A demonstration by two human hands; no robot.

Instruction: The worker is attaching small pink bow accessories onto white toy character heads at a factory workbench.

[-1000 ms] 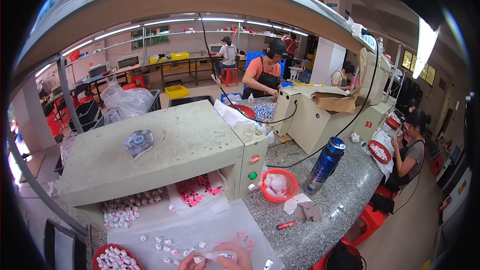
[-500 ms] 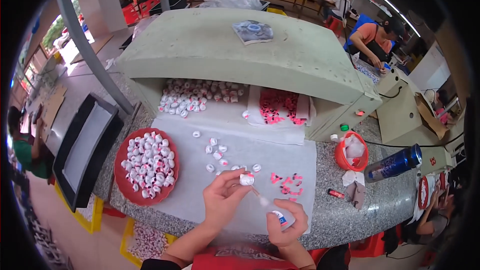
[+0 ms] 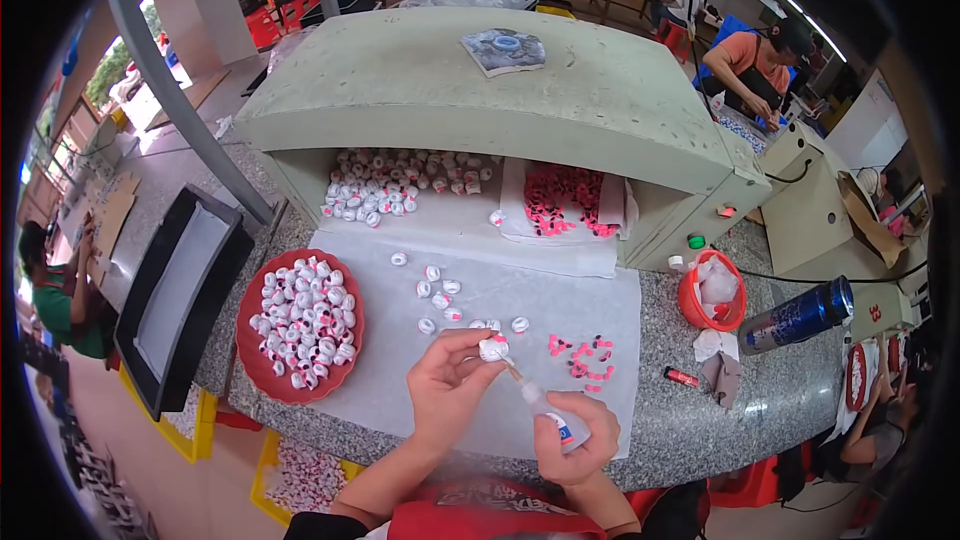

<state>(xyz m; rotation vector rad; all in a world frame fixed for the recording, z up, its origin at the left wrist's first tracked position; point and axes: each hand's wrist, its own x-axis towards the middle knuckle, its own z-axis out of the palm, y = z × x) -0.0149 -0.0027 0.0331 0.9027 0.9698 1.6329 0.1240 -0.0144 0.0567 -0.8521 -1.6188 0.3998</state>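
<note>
— Head view: what does the left hand (image 3: 447, 382) hold?
— It pinches a small white cap (image 3: 493, 348) above the white sheet (image 3: 560, 290).
— And the right hand (image 3: 577, 437)?
— It grips a small glue bottle (image 3: 548, 417), with the nozzle touching the cap.

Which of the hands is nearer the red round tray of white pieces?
Left. The left hand, holding a small white piece, is just right of the red tray. The right hand, gripping a small glue bottle, sits farther right and lower.

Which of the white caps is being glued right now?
The white cap pinched in the left hand, touching the glue bottle tip; the others lie loose on the paper.
</note>
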